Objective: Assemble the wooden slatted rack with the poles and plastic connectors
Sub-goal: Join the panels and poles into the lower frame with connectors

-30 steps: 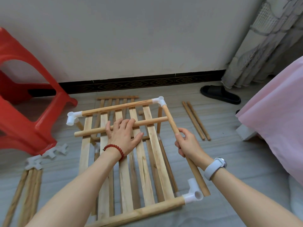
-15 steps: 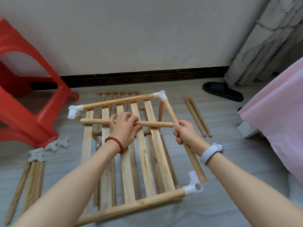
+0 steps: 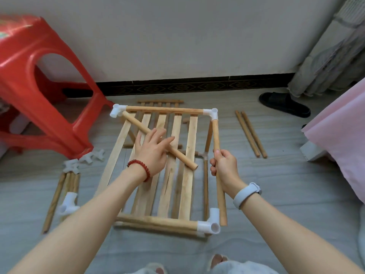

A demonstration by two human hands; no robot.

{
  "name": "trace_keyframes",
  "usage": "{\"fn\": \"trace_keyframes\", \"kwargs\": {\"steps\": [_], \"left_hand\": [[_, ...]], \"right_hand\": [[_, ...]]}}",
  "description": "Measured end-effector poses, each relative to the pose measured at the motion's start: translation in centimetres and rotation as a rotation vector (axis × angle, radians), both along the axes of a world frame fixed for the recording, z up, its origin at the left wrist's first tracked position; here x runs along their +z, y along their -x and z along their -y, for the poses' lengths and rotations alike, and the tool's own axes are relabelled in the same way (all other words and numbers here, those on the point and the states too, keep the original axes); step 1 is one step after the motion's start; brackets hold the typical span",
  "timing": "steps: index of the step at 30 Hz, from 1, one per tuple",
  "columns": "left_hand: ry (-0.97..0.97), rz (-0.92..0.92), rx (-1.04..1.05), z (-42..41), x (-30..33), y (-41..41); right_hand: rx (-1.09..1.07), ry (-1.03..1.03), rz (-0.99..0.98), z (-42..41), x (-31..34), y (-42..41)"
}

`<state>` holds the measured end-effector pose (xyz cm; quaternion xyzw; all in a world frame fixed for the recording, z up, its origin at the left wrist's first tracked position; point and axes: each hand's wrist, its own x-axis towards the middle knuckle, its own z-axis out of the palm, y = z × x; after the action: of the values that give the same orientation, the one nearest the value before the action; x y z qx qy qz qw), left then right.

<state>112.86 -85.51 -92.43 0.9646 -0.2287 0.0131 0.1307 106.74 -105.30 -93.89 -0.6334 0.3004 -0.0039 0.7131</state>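
Left hand (image 3: 152, 153) lies open-fingered on the loose pole (image 3: 158, 140); right hand (image 3: 225, 167) grips the side pole (image 3: 217, 155); both poles look stiff, light; grasp mid-length.

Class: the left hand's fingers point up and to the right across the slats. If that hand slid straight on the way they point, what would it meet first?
Probably the right side pole, which the right hand grips; before it, the left hand crosses only bare slats. Depth is unclear, so it might pass over the pole.
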Motion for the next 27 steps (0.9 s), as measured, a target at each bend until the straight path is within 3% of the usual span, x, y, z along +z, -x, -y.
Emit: {"fn": "trace_keyframes", "kwargs": {"steps": [4, 10, 13, 16, 20, 22, 24, 26, 27], "left_hand": [[0.161, -0.052, 0.139, -0.7, 0.4, 4.5], [0.232, -0.057, 0.184, -3.9, 0.7, 12.6], [0.269, -0.026, 0.175, -5.3, 0.6, 16.1], [0.271, -0.117, 0.112, -6.1, 0.6, 19.2], [0.062, -0.194, 0.029, -6.4, -0.5, 22.1], [0.048, -0.175, 0.070, -6.1, -1.0, 22.2], [0.072, -0.171, 0.113, -5.8, -1.3, 22.0], [0.066, -0.168, 0.116, -5.8, -1.5, 21.6], [0.058, -0.166, 0.110, -5.9, -1.6, 21.5]], "right_hand": [[-0.107, -0.032, -0.004, -3.4, -0.5, 2.2], [-0.244, -0.223, 0.006, -8.8, -0.6, 5.1], [-0.201, -0.317, -0.024, -10.2, -0.4, 6.2], [0.007, -0.245, -0.137, -9.9, -0.3, 7.1], [0.374, 0.142, -0.212, -7.9, 1.1, 9.2], [0.545, 0.668, -0.142, -7.0, 1.5, 10.2], [0.536, 1.192, 0.119, -6.6, 1.6, 11.6], [0.641, 1.436, 0.509, -6.8, 2.2, 12.7], [0.812, 1.505, 0.655, -7.0, 2.2, 13.0]]}}
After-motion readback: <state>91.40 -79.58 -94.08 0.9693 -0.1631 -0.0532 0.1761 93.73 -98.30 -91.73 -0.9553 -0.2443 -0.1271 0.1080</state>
